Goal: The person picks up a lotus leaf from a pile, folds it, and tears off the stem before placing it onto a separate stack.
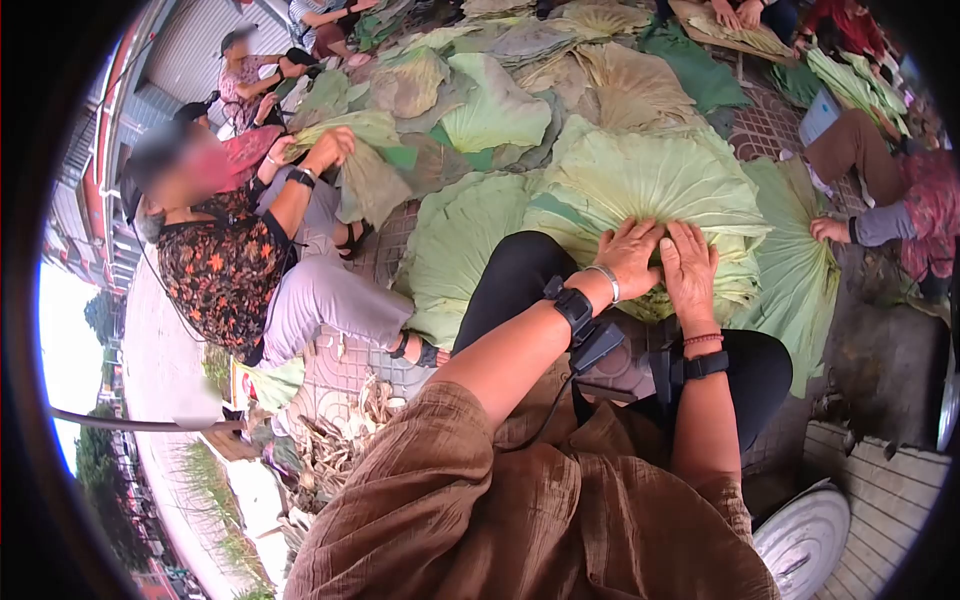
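A thick stack of large pale-green lotus leaves lies in front of my knees, its folded edges showing on the near side. My left hand rests flat on the near part of the top leaf, fingers stretched forward. Right beside it, my right hand presses on the same leaf with its fingers extended. The thumbs are close together, and neither hand grips anything that I can make out. Another green lotus leaf spreads out left of the stack, and one more lies to its right.
On the left a seated person handles a leaf. At right another person's hand touches the right-hand leaf. Many leaves cover the ground beyond. Dried scraps lie at lower left, a round metal lid at lower right.
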Available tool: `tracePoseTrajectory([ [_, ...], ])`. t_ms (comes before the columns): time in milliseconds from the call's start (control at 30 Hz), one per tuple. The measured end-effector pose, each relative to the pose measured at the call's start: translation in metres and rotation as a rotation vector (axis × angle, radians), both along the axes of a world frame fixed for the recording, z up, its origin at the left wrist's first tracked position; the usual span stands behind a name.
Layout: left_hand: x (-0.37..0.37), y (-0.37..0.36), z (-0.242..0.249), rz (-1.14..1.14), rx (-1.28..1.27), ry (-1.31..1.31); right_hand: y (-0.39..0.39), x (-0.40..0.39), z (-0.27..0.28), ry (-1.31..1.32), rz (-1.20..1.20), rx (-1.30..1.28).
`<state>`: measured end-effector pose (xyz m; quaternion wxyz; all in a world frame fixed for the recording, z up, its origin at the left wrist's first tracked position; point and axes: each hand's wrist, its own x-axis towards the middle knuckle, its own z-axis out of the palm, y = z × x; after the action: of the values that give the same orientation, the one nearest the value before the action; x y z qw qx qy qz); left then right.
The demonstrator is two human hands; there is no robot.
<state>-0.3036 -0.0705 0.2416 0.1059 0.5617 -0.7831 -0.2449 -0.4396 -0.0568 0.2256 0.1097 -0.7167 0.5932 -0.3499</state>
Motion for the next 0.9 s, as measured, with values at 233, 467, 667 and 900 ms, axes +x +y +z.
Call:
tracePoseTrajectory([
  [233,0.060,-0.017,0.027,0.214,0.156,0.862,0.001,0.000,-0.012,0.091,0.005,0.019],
  [467,0.231,-0.005,-0.044,0.970,0.247,0.910,-0.001,-0.002,-0.022,0.106,0.025,0.017],
  [667,0.311,0.077,-0.229,1.089,0.706,0.641,-0.002,-0.004,-0.021,0.149,0.053,-0.023],
  [900,0.243,0.100,-0.220,1.197,1.059,1.617,-0.004,0.002,-0.017,0.148,0.077,-0.011],
])
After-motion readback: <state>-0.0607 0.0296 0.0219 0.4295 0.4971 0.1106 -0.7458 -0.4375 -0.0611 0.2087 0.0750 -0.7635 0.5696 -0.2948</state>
